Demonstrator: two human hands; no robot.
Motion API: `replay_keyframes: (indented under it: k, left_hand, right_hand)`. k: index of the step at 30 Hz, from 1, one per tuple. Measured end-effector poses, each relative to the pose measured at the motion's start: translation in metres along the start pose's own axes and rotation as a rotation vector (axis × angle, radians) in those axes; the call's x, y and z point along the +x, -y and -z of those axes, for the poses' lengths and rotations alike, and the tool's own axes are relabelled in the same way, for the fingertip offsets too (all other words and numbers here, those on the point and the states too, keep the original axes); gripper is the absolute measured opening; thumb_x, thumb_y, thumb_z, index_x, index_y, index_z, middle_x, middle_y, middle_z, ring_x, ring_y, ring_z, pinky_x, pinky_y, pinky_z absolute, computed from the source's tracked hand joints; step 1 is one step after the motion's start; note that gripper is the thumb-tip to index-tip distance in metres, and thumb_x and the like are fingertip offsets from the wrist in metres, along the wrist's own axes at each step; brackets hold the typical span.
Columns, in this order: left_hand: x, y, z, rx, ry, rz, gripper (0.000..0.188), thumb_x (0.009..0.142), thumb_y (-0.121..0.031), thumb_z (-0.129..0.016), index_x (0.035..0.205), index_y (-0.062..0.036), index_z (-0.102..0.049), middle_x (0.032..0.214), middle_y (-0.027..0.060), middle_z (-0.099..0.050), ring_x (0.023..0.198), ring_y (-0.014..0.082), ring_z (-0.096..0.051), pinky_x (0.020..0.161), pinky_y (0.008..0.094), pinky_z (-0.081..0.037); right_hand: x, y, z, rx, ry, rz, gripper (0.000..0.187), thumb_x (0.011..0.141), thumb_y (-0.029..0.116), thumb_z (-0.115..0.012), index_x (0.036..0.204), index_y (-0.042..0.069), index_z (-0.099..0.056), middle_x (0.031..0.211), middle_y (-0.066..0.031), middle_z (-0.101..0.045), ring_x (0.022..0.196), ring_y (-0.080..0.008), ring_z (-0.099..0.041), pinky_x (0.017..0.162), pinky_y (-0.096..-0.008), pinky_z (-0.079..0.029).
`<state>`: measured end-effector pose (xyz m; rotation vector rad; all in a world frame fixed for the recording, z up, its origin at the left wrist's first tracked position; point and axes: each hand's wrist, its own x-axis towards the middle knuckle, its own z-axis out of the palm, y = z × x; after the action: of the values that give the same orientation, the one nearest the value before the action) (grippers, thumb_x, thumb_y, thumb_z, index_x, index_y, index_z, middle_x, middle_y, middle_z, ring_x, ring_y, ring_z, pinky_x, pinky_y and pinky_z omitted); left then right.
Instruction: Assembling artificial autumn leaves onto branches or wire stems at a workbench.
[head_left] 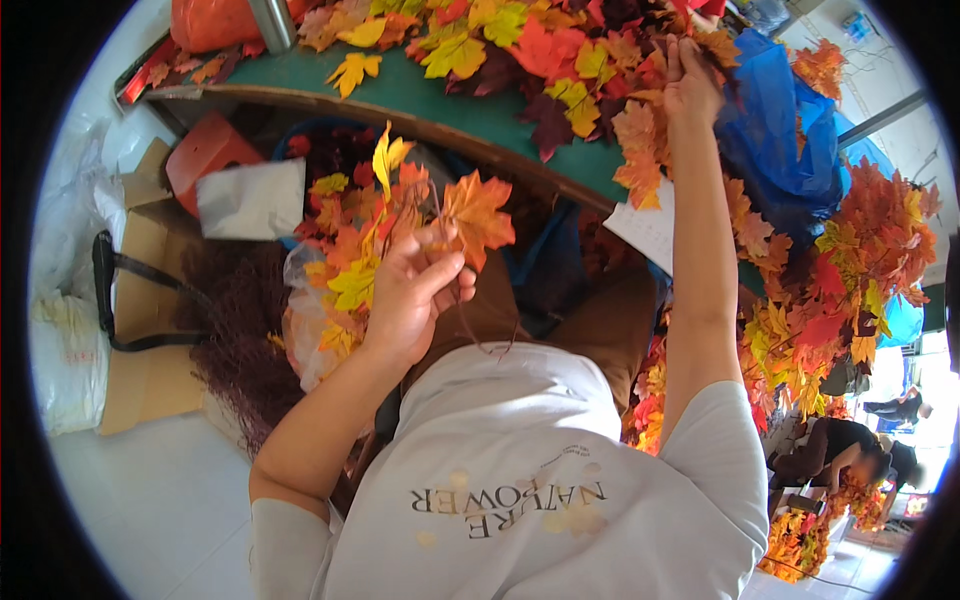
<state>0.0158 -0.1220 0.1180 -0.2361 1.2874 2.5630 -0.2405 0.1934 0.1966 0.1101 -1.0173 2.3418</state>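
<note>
My left hand (412,290) is closed in front of my lap, pinching the thin stem of an artificial maple leaf sprig. The sprig carries an orange leaf (478,215), and a brown wire stem (466,325) trails below my fingers. Yellow leaves (388,160) show just behind that hand; whether they belong to the sprig I cannot tell. My right arm is stretched out to the far right of the table. There my right hand (693,88) rests among the heaped artificial maple leaves (560,60), fingers extended. Orange leaves (640,150) lie beside its wrist.
The green tabletop (420,95) has a curved wooden edge. A blue plastic bag (780,120) and bunched leaf garlands (850,260) stand at right. White paper (645,228) hangs over the edge. On the left are a cardboard box (150,370) and dark twigs (240,340). People (850,450) work farther off.
</note>
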Motion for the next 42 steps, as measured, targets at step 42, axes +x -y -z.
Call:
replay_keyframes:
  k: [42]
  left_hand:
    - [0.002, 0.012, 0.003, 0.060, 0.011, -0.158, 0.026, 0.082, 0.005, -0.059, 0.107, -0.0024, -0.054, 0.084, 0.0046, -0.060, 0.065, 0.0127, -0.060, 0.058, 0.0262, -0.051]
  right_hand:
    - [-0.325, -0.046, -0.006, 0.163, 0.172, -0.826, 0.012, 0.086, 0.004, -0.060, 0.098, 0.002, -0.059, 0.086, -0.0078, -0.064, 0.067, -0.0133, -0.061, 0.054, -0.0251, -0.048]
